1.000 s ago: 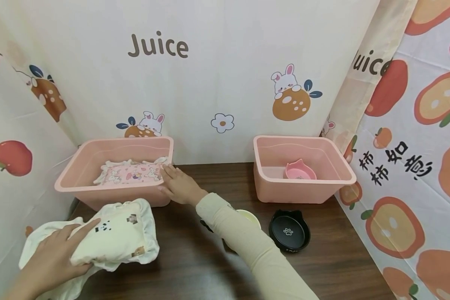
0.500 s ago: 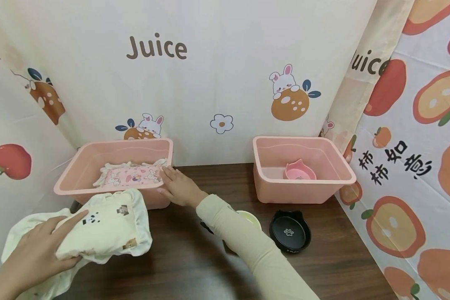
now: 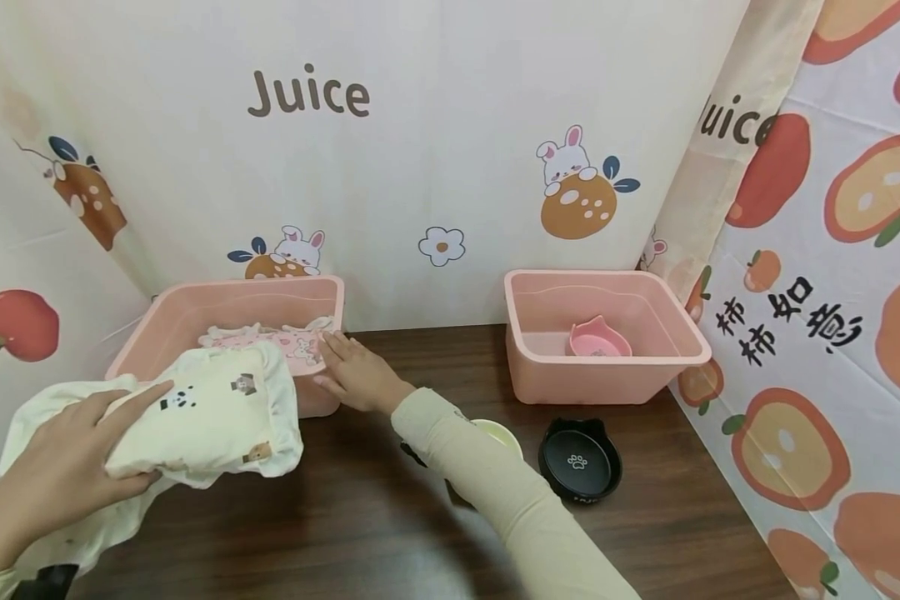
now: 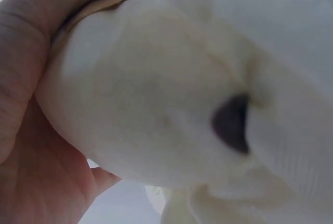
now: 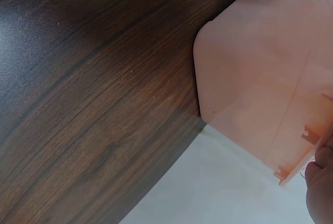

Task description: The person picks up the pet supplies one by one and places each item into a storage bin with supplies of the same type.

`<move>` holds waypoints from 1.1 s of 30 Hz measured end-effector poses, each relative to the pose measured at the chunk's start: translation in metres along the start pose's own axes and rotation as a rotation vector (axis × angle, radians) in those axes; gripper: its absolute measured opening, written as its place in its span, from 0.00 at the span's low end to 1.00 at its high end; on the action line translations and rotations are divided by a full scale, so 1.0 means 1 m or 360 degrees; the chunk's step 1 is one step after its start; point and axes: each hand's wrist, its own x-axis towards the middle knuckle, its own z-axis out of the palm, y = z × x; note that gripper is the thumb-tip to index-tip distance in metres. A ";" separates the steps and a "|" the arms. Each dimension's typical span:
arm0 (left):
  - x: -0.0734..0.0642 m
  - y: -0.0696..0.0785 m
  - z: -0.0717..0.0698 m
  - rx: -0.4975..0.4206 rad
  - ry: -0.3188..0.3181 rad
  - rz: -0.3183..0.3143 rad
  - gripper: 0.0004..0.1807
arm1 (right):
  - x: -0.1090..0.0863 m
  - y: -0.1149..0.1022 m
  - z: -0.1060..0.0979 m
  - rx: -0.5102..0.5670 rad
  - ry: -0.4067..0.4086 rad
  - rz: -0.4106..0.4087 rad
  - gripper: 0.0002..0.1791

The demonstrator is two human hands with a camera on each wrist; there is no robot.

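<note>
My left hand (image 3: 67,467) grips a small cream pillow (image 3: 210,408) with a ruffled edge and printed animal faces. The thumb lies along its near side and the fingers spread over the top; the left wrist view shows the soft cream fabric (image 4: 140,94) bulging against the palm. This pillow overlaps the front of the left pink bin (image 3: 311,287). Inside that bin lies a pink ruffled pillow (image 3: 303,348) with a rabbit print, partly hidden. My right hand (image 3: 363,373) rests on the bin's right rim near its front corner, fingers extended and holding nothing loose.
A second pink bin (image 3: 570,382) stands on the right with a pink cat-eared bowl (image 3: 600,337) inside. In front of it sits a black bowl (image 3: 579,462) with a paw mark. My right sleeve (image 3: 487,483) partly covers a yellow bowl (image 3: 501,433). Printed curtains (image 3: 435,150) enclose the table.
The cream pillow in my left hand has moved left and then up, and now covers part of the left bin's front rim. My right hand stays on the rim.
</note>
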 end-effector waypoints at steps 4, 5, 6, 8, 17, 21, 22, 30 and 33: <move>0.009 -0.003 0.000 0.0001 -0.0013 -0.0016 0.66 | 0.001 -0.001 0.000 -0.0016 -0.0007 -0.0003 0.36; 0.012 -0.004 0.000 -0.0004 -0.0011 -0.0014 0.66 | 0.001 -0.001 -0.001 -0.0021 -0.0005 -0.0001 0.36; 0.016 -0.006 0.000 -0.0006 -0.0010 -0.0016 0.66 | 0.001 -0.001 -0.001 -0.0021 -0.0005 0.0002 0.36; 0.022 -0.009 0.000 -0.0016 -0.0002 -0.0016 0.65 | 0.002 -0.001 -0.003 -0.0021 -0.0001 0.0003 0.36; 0.047 -0.019 0.001 -0.0038 0.0040 -0.0022 0.64 | 0.004 -0.002 -0.002 -0.0021 -0.0031 0.0019 0.36; 0.057 -0.021 0.001 -0.0022 0.0018 -0.0024 0.65 | 0.004 -0.001 -0.001 -0.0017 -0.0032 0.0025 0.36; 0.059 -0.021 0.001 -0.0025 0.0005 -0.0030 0.65 | 0.004 -0.001 -0.001 -0.0013 -0.0032 0.0024 0.36; 0.077 -0.028 0.006 0.0019 -0.0017 -0.0044 0.63 | 0.002 0.000 -0.002 -0.0013 -0.0034 -0.0002 0.36; 0.086 -0.033 0.008 0.0041 -0.0010 -0.0039 0.62 | 0.002 0.000 -0.002 -0.0002 -0.0029 -0.0007 0.36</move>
